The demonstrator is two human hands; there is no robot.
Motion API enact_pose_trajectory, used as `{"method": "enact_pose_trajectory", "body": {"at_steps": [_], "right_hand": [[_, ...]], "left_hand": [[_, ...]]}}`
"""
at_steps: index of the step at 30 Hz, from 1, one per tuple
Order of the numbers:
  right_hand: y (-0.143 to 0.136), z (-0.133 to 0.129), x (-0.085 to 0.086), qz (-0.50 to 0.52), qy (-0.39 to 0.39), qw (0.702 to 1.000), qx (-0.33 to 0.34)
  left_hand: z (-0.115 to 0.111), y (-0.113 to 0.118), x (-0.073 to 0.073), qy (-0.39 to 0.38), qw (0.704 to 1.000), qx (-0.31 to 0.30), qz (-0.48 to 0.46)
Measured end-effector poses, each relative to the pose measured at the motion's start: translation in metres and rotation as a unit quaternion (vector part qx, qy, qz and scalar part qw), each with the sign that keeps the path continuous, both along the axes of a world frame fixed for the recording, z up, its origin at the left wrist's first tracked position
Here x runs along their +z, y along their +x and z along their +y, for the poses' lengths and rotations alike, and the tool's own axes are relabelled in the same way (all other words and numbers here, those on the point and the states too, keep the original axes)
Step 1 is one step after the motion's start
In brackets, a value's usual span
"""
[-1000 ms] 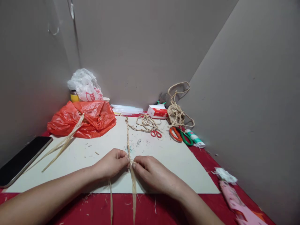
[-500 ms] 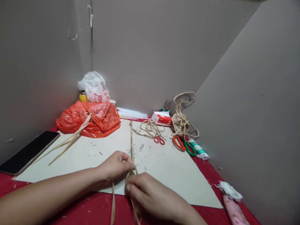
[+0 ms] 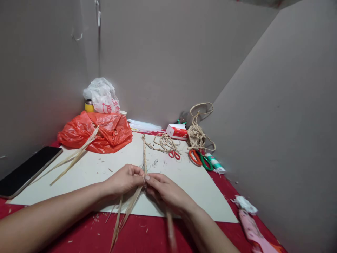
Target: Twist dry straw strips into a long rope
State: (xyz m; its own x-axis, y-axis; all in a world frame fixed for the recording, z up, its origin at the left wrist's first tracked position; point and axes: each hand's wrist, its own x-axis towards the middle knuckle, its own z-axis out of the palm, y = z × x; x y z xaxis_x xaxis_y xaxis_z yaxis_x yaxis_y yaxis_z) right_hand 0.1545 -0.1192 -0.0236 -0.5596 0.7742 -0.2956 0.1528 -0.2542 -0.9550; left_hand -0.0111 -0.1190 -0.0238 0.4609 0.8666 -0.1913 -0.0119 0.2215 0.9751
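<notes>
A thin braided straw cord (image 3: pixel 144 154) runs from the far part of the white board (image 3: pixel 189 186) toward me. My left hand (image 3: pixel 129 179) pinches its near end between thumb and fingers. Right beside it, my right hand (image 3: pixel 162 189) is closed on the same spot, thumb on top. Loose flat straw strands (image 3: pixel 129 207) hang below my hands over the board's front edge. Another strand, blurred, trails under my right hand. My fingers hide the point where the strands meet the braid.
Left are a phone (image 3: pixel 28 172) and a red plastic bag (image 3: pixel 105 140) with straw strips (image 3: pixel 76 154). Right are coiled cord (image 3: pixel 165 142), small red scissors (image 3: pixel 174 155), a twine bundle (image 3: pixel 197 135), orange-handled (image 3: pixel 195 158) and green-handled scissors (image 3: pixel 206 161), and a tube (image 3: pixel 216 164). Grey walls stand close around.
My right hand has moved up and forward to meet my left at the braid's end. The hanging strands have shifted, and the view has turned slightly right.
</notes>
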Motion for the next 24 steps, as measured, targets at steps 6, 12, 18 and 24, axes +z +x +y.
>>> {"method": "enact_pose_trajectory", "body": {"at_steps": [6, 12, 18, 24], "right_hand": [[0.006, 0.004, -0.005, -0.056, 0.027, 0.997, 0.036], [0.008, 0.007, -0.005, -0.061, -0.011, 0.997, 0.050], [0.003, 0.004, -0.009, -0.034, -0.029, 0.999, 0.000], [-0.003, -0.001, -0.009, -0.062, -0.009, 0.997, -0.037]], "left_hand": [[0.001, -0.001, -0.006, 0.078, 0.993, -0.055, 0.063], [0.000, -0.002, 0.001, 0.144, 0.974, -0.063, 0.163], [-0.005, -0.005, 0.005, 0.226, 0.931, -0.048, 0.284], [-0.015, -0.008, 0.025, 0.259, 0.878, -0.028, 0.402]]}}
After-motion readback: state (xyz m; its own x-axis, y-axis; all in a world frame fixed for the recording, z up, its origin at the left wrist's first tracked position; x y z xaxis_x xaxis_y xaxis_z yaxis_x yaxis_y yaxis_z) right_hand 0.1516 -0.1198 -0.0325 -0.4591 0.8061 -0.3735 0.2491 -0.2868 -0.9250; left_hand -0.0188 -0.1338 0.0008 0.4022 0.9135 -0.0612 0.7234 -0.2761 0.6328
